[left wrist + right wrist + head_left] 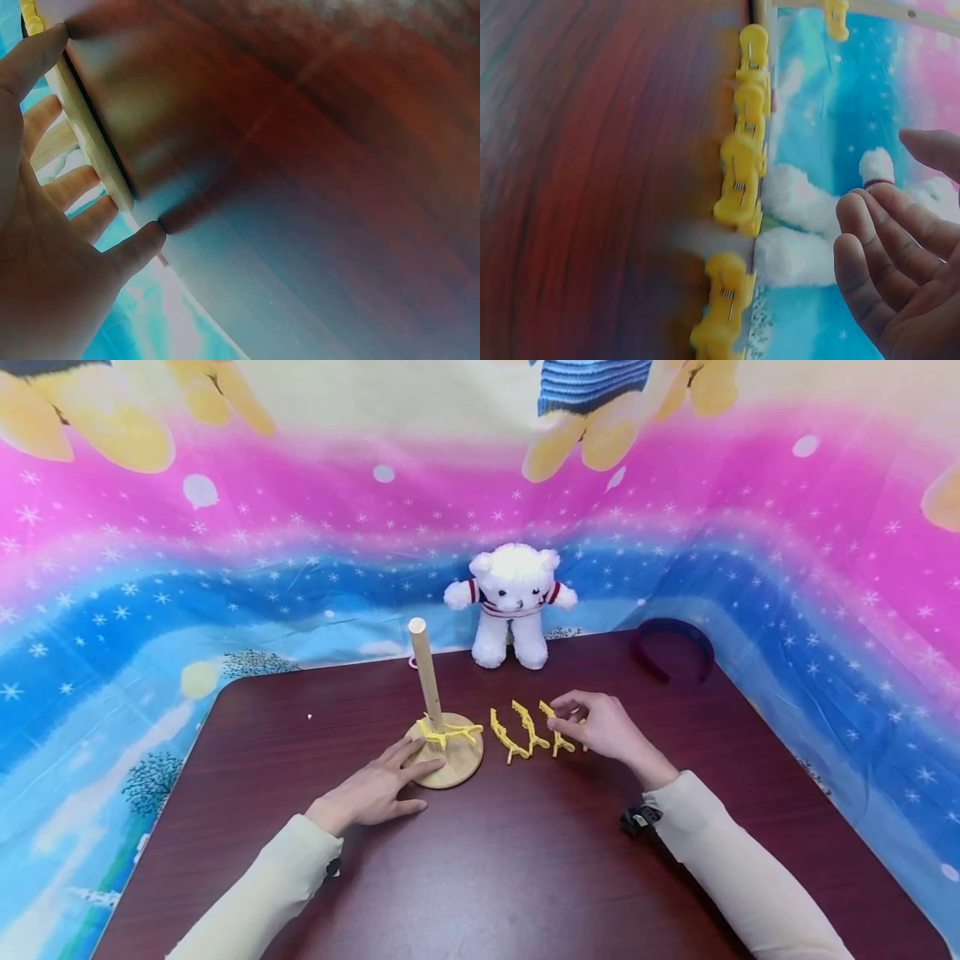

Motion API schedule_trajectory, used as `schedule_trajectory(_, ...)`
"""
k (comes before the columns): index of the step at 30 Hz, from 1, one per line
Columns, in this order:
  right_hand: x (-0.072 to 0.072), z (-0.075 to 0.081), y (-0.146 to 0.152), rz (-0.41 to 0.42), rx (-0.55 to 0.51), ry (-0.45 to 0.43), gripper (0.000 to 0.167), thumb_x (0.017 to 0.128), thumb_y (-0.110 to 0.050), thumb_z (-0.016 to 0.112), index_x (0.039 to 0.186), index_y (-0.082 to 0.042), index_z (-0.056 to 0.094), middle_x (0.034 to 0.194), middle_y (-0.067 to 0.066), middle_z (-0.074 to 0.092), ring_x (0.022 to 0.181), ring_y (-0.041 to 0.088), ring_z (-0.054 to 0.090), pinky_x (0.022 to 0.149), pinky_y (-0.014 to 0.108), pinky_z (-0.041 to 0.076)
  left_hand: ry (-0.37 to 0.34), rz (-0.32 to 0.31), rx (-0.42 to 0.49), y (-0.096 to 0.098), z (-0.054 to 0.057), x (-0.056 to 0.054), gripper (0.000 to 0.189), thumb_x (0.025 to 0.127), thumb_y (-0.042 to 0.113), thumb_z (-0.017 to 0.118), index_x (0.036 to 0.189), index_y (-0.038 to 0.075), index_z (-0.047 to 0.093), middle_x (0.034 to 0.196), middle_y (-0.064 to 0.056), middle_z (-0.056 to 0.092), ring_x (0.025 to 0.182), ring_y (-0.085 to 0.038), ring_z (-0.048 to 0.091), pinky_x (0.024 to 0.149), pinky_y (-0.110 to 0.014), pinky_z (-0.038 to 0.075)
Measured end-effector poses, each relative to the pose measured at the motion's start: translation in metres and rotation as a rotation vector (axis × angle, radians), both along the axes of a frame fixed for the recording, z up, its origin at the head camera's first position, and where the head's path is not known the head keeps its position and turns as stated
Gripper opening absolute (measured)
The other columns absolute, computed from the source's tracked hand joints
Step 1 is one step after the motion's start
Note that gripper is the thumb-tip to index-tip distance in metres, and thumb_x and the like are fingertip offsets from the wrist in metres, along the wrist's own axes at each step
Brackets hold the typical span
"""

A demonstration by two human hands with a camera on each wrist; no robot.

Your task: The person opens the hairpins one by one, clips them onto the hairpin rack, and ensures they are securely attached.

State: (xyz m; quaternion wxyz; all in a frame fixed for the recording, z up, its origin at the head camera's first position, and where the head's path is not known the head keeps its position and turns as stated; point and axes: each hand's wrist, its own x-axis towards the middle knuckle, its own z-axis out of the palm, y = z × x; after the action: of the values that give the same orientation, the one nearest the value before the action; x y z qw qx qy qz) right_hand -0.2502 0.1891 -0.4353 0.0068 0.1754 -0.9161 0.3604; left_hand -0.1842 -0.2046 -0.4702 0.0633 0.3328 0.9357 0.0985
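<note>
In the head view my left hand (378, 787) rests with spread fingers on the round base (459, 775) of a wooden stand, thumb on the table. From the base rises a wooden pole (425, 668). Low on the pole is a yellow toothed hair clip (454, 733). My right hand (611, 731) hovers over a row of similar hair clips (529, 727) right of the stand, partly covering those at the row's right end. In the right wrist view the row shows metal springs on the clips (739, 184); my right fingers (866, 281) are loosely bent and hold nothing.
A white teddy bear (516, 602) in a striped top stands at the table's back edge. A dark headband (701, 639) sits at the back right. Patterned cloth (360, 518) hangs behind and beside the dark wooden table (510, 877).
</note>
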Motion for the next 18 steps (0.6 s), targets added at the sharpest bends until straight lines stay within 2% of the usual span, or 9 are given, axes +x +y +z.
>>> schedule_trajectory(7, 0.0, -0.004, 0.017, -0.038, -0.003, -0.012, 0.035, 0.087, -0.035, 0.077, 0.115, -0.015, 0.074, 0.102, 0.004, 0.076, 0.074, 0.016, 0.064, 0.051, 0.032, 0.052, -0.006, 0.005, 0.002, 0.0, 0.001, 0.001, 0.066, 0.095, 0.043, 0.066, 0.154, 0.031, 0.039, 0.163, -0.02, 0.025, 0.151, -0.04, 0.024, 0.112, -0.055, 0.039)
schedule_trajectory(14, 0.0, -0.009, 0.035, -0.078, 0.033, -0.022, 0.037, 0.087, -0.04, 0.076, 0.113, -0.014, 0.074, 0.097, 0.003, 0.076, 0.08, 0.017, 0.066, 0.063, 0.03, 0.054, -0.011, 0.012, -0.009, 0.001, 0.001, 0.001, 0.067, 0.094, 0.044, 0.066, 0.154, 0.032, 0.038, 0.164, -0.019, 0.025, 0.151, -0.039, 0.024, 0.113, -0.055, 0.039)
schedule_trajectory(18, 0.0, -0.011, 0.045, -0.093, 0.042, -0.014, 0.036, 0.088, -0.037, 0.076, 0.115, -0.013, 0.073, 0.101, 0.005, 0.076, 0.08, 0.018, 0.066, 0.061, 0.03, 0.053, -0.013, 0.014, -0.011, 0.001, 0.002, 0.001, 0.067, 0.094, 0.045, 0.066, 0.154, 0.032, 0.039, 0.164, -0.019, 0.025, 0.152, -0.039, 0.024, 0.113, -0.054, 0.039)
